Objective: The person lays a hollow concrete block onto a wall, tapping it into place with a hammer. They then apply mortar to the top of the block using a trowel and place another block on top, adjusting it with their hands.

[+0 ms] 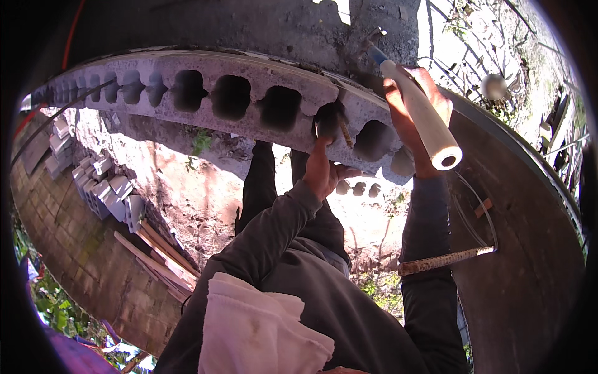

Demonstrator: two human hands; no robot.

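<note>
no packages, labels, signs or screens are in view.

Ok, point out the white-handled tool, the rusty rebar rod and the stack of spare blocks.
white-handled tool point(430, 124): head view, middle of its white handle, in the right hand point(414, 121).
rusty rebar rod point(439, 262): head view, mid-length of the bar.
stack of spare blocks point(106, 193): head view, top of the pile.

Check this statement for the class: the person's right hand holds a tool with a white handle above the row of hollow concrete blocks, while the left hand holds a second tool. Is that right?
Not quite. In the head view the left hand holds no tool: its fingers reach into a cavity of the hollow concrete blocks. The rest stands: the right hand holds the white-handled tool above that row.
</note>
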